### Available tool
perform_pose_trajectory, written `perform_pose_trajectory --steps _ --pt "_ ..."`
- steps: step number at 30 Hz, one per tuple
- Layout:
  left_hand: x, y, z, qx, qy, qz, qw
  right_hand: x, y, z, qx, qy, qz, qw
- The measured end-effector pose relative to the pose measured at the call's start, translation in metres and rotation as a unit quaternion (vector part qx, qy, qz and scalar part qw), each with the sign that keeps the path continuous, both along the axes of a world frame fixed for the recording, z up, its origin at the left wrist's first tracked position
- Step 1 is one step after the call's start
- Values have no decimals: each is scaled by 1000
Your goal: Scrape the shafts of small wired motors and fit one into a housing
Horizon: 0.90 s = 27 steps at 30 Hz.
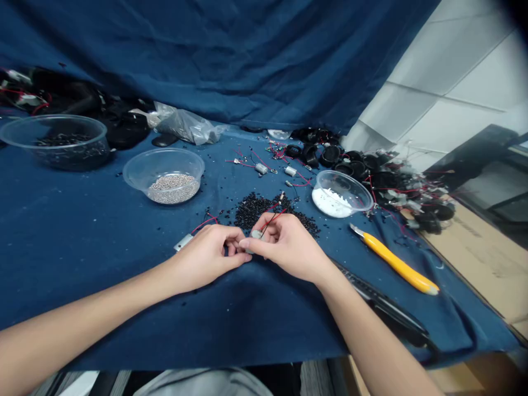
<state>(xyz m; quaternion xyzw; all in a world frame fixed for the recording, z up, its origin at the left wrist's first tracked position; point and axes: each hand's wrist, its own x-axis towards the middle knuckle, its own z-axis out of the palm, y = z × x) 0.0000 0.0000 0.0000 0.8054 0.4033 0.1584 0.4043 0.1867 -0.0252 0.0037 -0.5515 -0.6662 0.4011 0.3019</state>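
My left hand and my right hand meet low in the middle of the blue cloth. Their fingertips pinch a small silver motor, mostly hidden, with thin red and black wires rising from it. Just behind my right hand lies a heap of black pellets. A flat silver metal piece with a red wire rests on the cloth beside my left hand.
Clear plastic bowls hold dark bits, grey pellets and white granules. Wired small motors and black round parts lie behind. A yellow utility knife and black ruler lie right. A plastic bag sits behind.
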Motion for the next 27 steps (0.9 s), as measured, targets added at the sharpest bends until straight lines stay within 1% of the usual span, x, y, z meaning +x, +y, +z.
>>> perform_pose_trajectory --steps 6,13,18,22,27 --pt "0 1 -1 6 6 1 1000 -1 0 -1 2 -12 -1 1000" --pt "-1 4 -9 -17 -31 12 999 -4 -1 -2 14 -38 -16 999" --pt "-2 4 -13 -11 -64 25 998 -5 -2 -3 30 -48 -15 998" --pt "-3 3 -12 1 -71 21 997 -7 -3 -1 35 -81 -3 996" --pt "-2 1 -9 15 -64 19 998 -7 -2 0 42 -92 -13 995"
